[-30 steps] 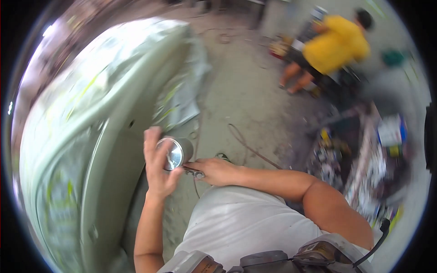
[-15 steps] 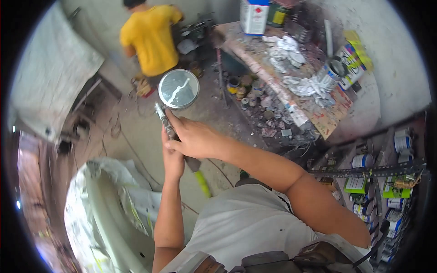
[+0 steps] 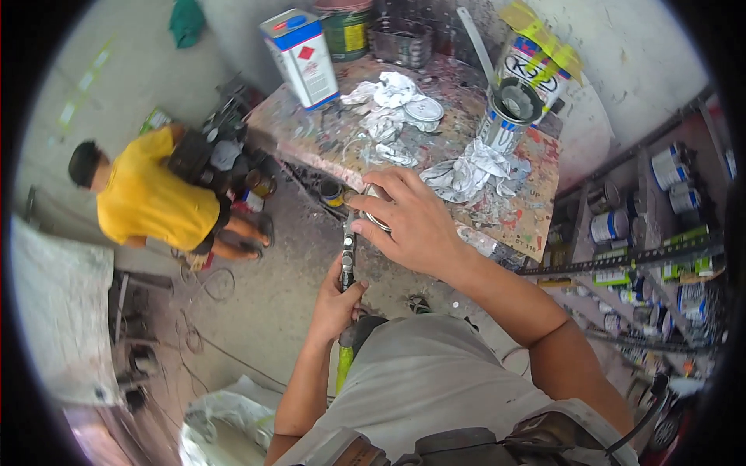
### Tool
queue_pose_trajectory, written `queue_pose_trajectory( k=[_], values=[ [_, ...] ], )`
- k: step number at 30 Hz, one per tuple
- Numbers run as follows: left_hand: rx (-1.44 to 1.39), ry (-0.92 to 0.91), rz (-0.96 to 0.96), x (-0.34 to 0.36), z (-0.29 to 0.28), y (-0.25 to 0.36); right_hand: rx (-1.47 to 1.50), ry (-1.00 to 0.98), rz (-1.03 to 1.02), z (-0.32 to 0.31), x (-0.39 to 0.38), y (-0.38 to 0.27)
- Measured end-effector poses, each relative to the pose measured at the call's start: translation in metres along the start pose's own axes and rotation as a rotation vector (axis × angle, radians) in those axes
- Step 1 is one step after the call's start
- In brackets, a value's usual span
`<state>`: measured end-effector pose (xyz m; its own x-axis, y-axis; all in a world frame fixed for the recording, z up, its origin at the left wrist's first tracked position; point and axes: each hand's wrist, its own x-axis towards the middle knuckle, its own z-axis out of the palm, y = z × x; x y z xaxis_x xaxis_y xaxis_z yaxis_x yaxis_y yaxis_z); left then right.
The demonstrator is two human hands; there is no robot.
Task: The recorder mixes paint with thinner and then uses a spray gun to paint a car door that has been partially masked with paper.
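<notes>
My left hand (image 3: 339, 307) is closed round the handle of a spray gun (image 3: 347, 256), which has a bright green hose or sleeve (image 3: 344, 366) below the grip. Over the round metal cup (image 3: 378, 219) at the gun's far end lies my right hand (image 3: 412, 221), its fingers curled about the cup's edge. Most of the cup is hidden beneath that hand. Both hands are in front of the near edge of a paint-stained table (image 3: 311, 147).
White rags (image 3: 466, 172), an open paint can (image 3: 519, 105) and a rectangular tin (image 3: 301, 62) stand or lie on the table. Shelves of cans (image 3: 610, 227) are at right. A person in yellow (image 3: 159, 186) works at left. Cables (image 3: 206, 283) cross the floor.
My view has turned toward the table, with the gun now at its edge. My right hand has gone from the gun's body to the cup. The person in yellow now appears further left.
</notes>
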<state>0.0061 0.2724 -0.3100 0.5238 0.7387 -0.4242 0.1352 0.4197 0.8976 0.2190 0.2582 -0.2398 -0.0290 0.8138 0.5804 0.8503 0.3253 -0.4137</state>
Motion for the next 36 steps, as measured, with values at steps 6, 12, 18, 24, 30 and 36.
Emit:
queue_pose_trajectory(
  k=[6,12,18,24,30,36],
  values=[
    [0.136,-0.228,-0.087,0.063,-0.052,0.039,-0.04,0.035,-0.023,0.015,0.025,0.015],
    [0.281,-0.422,0.009,0.101,-0.065,0.067,0.625,0.535,0.273,-0.017,0.01,0.035],
    [0.221,-0.462,-0.015,0.125,-0.047,0.071,1.159,0.923,0.875,-0.037,-0.068,0.13],
    [-0.002,-0.47,0.054,0.134,-0.012,0.087,-0.398,0.441,0.772,-0.095,-0.025,0.134],
    [-0.138,-0.386,0.118,0.144,0.039,0.122,-0.44,0.369,0.536,-0.124,-0.022,0.197],
    [-0.004,-0.197,0.228,0.147,0.098,0.15,-0.22,0.65,0.477,-0.154,-0.024,0.206]
  ],
)
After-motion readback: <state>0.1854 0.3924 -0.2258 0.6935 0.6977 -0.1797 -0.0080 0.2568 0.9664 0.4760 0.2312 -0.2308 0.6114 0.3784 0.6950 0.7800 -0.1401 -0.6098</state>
